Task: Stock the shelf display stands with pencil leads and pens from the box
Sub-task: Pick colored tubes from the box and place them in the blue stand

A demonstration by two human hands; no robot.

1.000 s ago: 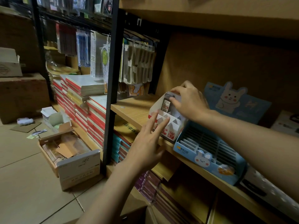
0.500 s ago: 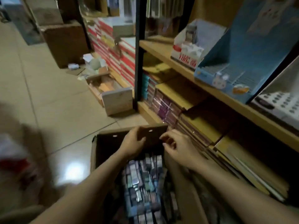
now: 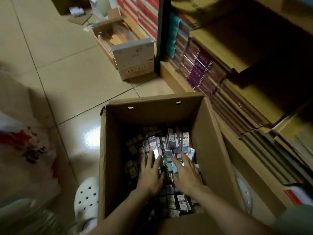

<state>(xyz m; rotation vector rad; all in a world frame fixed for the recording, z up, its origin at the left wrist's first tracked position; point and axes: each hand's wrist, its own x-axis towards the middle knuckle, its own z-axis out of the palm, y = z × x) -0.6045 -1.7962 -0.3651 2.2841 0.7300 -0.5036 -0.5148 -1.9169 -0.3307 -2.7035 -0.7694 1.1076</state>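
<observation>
A tall open cardboard box (image 3: 208, 141) stands on the floor beside the shelving, holding a heap of small pencil-lead and pen packs (image 3: 171, 141) in dark, pink and white wrappers. Both my hands are down inside it. My left hand (image 3: 150, 175) lies flat on the packs with its fingers straight and spread. My right hand (image 3: 184, 173) lies beside it, fingers also stretched forward over the packs. Neither hand visibly holds a pack. The display stands are out of view.
Low shelves (image 3: 237, 68) packed with wrapped notebooks run along the right. A smaller open carton (image 3: 133, 60) sits on the tiled floor ahead by a black shelf post (image 3: 160, 31). A white plastic bag (image 3: 22, 150) is at left, a white clog (image 3: 86, 199) beside the box.
My hands left the white display stand on the shelf, dropped to the box rim, then went down onto the packs inside. The view has tilted from the shelf to the floor box.
</observation>
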